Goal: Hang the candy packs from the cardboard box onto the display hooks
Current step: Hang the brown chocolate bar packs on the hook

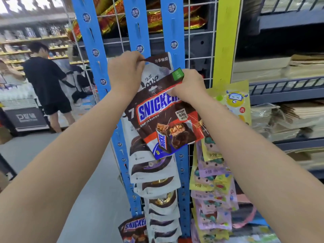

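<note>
One Snickers pack held tilted before blue strips, pinched at its top by right hand. Just behind, white pack pinched at its brown top corner by left hand. Lower down, more white packs on the strips, pastel packs beside. Snickers pack brown, crinkled, blue logo, cut bars pictured.

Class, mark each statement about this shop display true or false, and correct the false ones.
1. The right hand grips the Snickers pack near its top. True.
2. The Snickers pack is held level. False: it is tilted.
3. The left hand is empty. False: it pinches the top corner of the white-and-brown pack behind.
4. The slotted strips are blue. True.
5. A second Snickers pack shows at the bottom edge. True.
</note>
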`<act>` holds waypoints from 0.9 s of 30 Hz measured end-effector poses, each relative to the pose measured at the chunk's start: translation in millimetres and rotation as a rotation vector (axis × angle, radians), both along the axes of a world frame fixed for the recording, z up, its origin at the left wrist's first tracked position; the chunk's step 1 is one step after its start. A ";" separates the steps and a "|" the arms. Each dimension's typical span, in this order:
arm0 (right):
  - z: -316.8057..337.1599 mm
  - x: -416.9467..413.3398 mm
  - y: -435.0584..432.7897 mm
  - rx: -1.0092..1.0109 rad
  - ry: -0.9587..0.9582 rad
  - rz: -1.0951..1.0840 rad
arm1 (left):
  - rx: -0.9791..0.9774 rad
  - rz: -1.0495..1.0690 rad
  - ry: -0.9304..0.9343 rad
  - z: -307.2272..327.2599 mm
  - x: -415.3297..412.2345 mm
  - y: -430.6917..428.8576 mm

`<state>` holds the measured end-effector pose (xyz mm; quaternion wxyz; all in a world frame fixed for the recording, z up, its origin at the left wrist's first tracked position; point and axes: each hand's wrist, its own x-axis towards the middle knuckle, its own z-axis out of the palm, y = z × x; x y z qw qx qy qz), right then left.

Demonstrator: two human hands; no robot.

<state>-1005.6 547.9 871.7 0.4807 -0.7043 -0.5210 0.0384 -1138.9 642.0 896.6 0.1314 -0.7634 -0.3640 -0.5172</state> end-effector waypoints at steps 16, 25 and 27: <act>18.9 -2.3 17.8 0.016 0.102 -0.010 | -0.531 -0.218 -0.196 42.5 -1.7 23.5; 39.5 -1.8 12.1 -0.109 0.261 0.014 | -0.478 -0.091 -0.120 39.3 2.6 15.4; 41.6 -1.8 10.8 -0.123 0.325 0.042 | -0.431 -0.021 -0.122 34.5 5.4 11.7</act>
